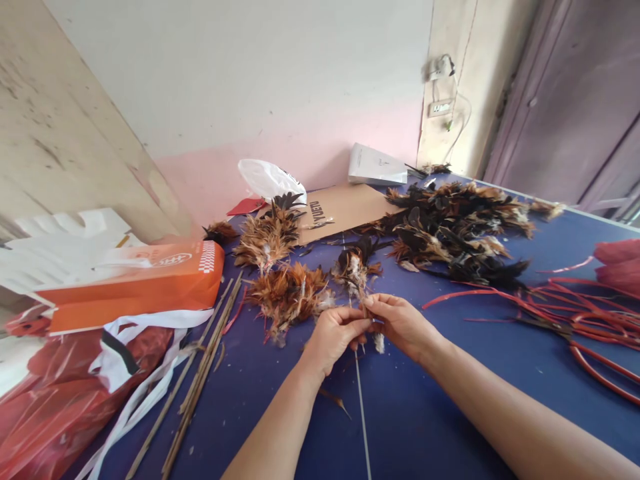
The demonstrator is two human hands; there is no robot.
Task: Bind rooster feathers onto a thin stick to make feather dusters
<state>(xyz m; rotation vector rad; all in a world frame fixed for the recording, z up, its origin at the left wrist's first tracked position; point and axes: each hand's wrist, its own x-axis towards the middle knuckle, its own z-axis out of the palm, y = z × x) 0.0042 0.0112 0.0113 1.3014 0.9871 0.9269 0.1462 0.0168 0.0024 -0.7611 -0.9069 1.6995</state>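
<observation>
With the fingertips of my left hand [330,341] and my right hand [404,328], I pinch the near end of a small feather bunch [354,272], at the middle of the blue table [415,420]. Scissors [568,329] lie to the right.

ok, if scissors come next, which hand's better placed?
Right hand, probably: the scissors lie on its side. The left hand would have to reach past it. Both are at the feathers, so the right may need freeing first.
</observation>
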